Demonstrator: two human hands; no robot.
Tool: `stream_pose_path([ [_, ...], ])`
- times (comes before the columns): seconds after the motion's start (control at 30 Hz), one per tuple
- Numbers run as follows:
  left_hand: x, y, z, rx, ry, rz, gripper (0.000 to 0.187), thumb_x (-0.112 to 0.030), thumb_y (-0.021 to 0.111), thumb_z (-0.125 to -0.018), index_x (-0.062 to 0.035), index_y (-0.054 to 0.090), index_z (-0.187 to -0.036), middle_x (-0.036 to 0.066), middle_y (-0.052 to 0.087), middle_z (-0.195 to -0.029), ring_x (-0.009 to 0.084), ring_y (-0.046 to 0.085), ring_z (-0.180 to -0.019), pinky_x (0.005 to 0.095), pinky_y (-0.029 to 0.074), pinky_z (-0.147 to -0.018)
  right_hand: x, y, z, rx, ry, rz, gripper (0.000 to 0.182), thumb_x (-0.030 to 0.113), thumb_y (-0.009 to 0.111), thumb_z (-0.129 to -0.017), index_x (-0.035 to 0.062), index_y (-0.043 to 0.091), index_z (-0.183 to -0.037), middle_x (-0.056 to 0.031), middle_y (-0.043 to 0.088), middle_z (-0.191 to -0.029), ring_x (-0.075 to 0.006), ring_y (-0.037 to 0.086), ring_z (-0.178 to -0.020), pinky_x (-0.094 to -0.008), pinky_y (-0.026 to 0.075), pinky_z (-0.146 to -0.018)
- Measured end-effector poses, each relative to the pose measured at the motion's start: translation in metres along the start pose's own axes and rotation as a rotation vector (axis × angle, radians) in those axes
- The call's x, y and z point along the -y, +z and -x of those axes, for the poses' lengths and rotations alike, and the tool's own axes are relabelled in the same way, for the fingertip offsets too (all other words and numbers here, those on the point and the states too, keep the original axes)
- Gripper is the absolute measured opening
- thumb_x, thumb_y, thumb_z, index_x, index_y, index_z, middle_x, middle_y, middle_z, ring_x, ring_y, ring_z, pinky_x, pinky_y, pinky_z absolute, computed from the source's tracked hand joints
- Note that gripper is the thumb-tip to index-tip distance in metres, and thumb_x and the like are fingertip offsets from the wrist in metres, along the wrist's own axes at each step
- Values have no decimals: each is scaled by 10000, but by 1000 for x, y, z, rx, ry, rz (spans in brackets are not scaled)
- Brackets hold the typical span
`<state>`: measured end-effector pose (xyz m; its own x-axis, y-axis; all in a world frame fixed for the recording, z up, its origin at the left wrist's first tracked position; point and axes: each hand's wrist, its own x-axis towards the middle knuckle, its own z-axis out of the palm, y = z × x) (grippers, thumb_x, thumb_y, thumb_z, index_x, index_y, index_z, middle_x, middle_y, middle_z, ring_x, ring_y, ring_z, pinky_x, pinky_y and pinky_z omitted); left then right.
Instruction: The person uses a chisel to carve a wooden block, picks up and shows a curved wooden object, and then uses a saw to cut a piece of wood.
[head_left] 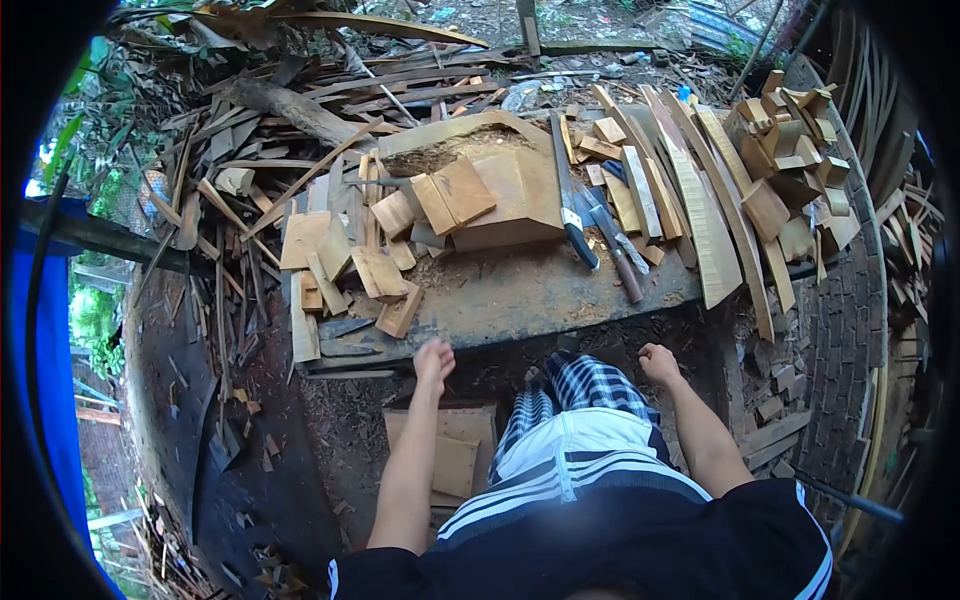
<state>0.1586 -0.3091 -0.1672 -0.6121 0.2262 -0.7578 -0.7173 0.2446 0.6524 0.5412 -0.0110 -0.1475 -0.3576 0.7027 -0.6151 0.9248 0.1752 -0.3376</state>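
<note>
My left hand hangs just off the front edge of the workbench, its fingers curled, with no object showing in it. Nearest to it is a small wooden block. Lower on the right, my right hand is closed in a loose fist over my right leg's side, apart from the bench, and holds nothing I can see. Between the two, on the bench, lie a handsaw with a black and white handle and a tool with a brown wooden handle.
A large wooden block carries smaller pieces. Long curved boards and a stack of blocks fill the right side. Scrap wood is heaped behind. Wooden panels lie low by my left arm.
</note>
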Motion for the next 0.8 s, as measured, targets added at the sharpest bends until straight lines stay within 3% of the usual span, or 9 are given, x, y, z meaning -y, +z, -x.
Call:
stream_pose_path([
  [0.1, -89, 72, -18, 165, 287, 28, 375, -343, 498, -966, -106, 461, -1255, 84, 571, -1106, 196, 581, -951, 377, 518, -796, 3, -11, 22, -23, -12, 39, 235, 185, 572, -811, 84, 668, -1000, -172, 636, -1035, -330, 609, -998, -417, 485, -886],
  [0.2, -145, 121, -55, 167, 365, 107, 498, -373, 501, -963, -77, 338, -1328, 127, 446, -1193, 325, 488, -1146, 460, 493, -892, -3, -21, 47, -152, -53, -16, 253, 171, 576, -785, 57, 667, -992, -170, 670, -912, -317, 645, -903, -410, 504, -823],
  [0.23, -154, 128, -77, 204, 366, 131, 603, -352, 526, -949, -77, 256, -1412, 140, 360, -1365, 335, 488, -1111, 480, 470, -902, -10, -22, 56, -181, -48, -20, 256, 176, 575, -790, 59, 665, -999, -167, 672, -911, -315, 647, -904, -408, 505, -824],
  [0.27, -162, 137, -91, 166, 328, 148, 588, -348, 530, -948, -75, 282, -1406, 149, 378, -1369, 352, 492, -1110, 496, 464, -916, -17, -21, 65, -209, -41, -28, 258, 181, 575, -794, 61, 663, -1005, -164, 675, -910, -312, 650, -904, -406, 507, -825],
  [0.37, -168, 143, -128, 121, 228, 67, 369, -223, 659, -881, -61, 517, -1181, 61, 546, -940, 178, 520, -712, 375, 553, -721, -43, -13, 96, -293, 73, -94, 262, 186, 577, -796, 70, 662, -1014, -166, 680, -916, -308, 653, -917, -401, 508, -832],
  [0.43, -172, 159, -122, 11, 209, 154, 172, -197, 663, -878, -72, 592, -972, 17, 539, -786, 136, 497, -625, 337, 551, -660, -70, 1, 116, -266, 194, -105, 266, 186, 579, -792, 72, 664, -1017, -167, 681, -935, -308, 650, -933, -398, 506, -842],
  [0.53, -176, 184, -93, 57, 11, 463, 173, -188, 670, -874, -79, 594, -985, 11, 554, -823, 123, 498, -626, 338, 567, -718, -113, 36, 136, -226, 329, -64, 278, 181, 585, -778, 82, 676, -1022, -159, 691, -935, -292, 670, -874, -382, 522, -807],
  [0.63, -142, 188, -83, 243, 234, 459, 194, -162, 673, -872, -102, 599, -1041, 2, 575, -888, 130, 549, -677, 346, 566, -743, -140, 61, 144, -32, 488, -87, 262, 174, 579, -779, 100, 694, -1003, -124, 701, -828, -200, 671, -618, -330, 546, -611],
  [0.8, -117, 196, -102, 131, 189, 341, 303, -178, 679, -870, -70, 550, -1122, 27, 603, -867, 149, 591, -686, 357, 561, -725, -126, 39, 129, -38, 420, -172, 272, 187, 589, -774, 96, 694, -1008, -128, 701, -827, -213, 683, -674, -337, 550, -656],
])
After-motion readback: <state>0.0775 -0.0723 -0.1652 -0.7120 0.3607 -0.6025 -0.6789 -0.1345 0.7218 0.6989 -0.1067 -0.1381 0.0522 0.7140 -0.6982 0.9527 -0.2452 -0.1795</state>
